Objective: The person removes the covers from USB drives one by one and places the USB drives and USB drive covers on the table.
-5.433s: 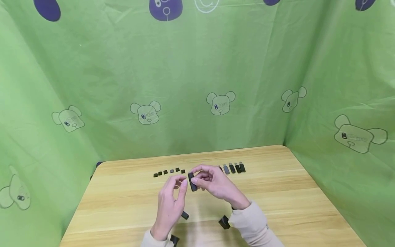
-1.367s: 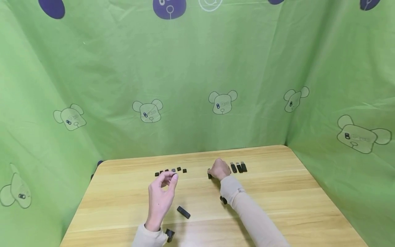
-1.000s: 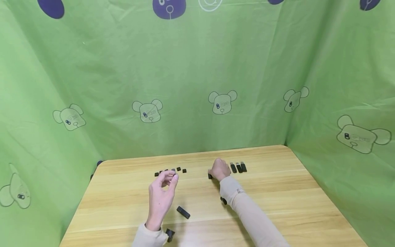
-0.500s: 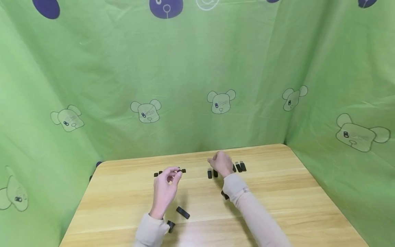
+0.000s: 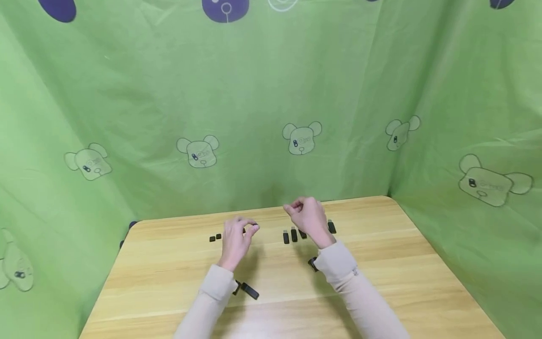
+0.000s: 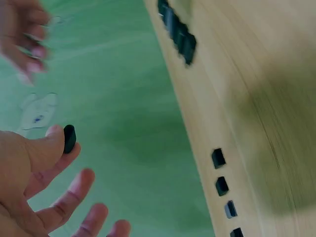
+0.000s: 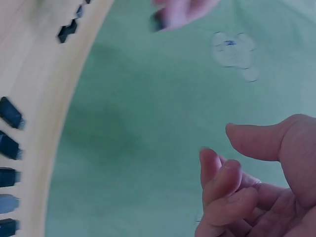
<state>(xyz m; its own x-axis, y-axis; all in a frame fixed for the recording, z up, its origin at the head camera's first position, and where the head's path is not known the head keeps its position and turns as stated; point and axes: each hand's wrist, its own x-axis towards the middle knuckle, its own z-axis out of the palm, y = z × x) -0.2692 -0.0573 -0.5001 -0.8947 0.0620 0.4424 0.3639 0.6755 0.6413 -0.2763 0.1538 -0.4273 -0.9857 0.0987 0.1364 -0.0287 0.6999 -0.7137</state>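
Note:
My left hand (image 5: 236, 240) pinches a small black USB stick cap (image 6: 69, 138) between thumb and forefinger, above the table; its other fingers are spread. My right hand (image 5: 311, 219) hovers over a row of uncapped USB sticks (image 5: 286, 237), most black and one grey (image 7: 9, 203). In the right wrist view its fingers are loosely bent, the thumb stands apart and nothing is held. Behind my left hand lies a row of loose caps (image 6: 218, 158), partly hidden in the head view. A black USB stick (image 5: 250, 291) lies nearer me, with no metal plug showing.
The wooden table (image 5: 381, 282) has green curtains (image 5: 271, 179) at its back and sides. A black wrist camera (image 5: 312, 263) sits under my right sleeve, and another black piece shows by the left sleeve, close to the lone stick.
Earlier both hands were at one black stick. Since then my right hand has set an uncapped stick at the row's left end and risen. My left hand has carried the cap rightward and away.

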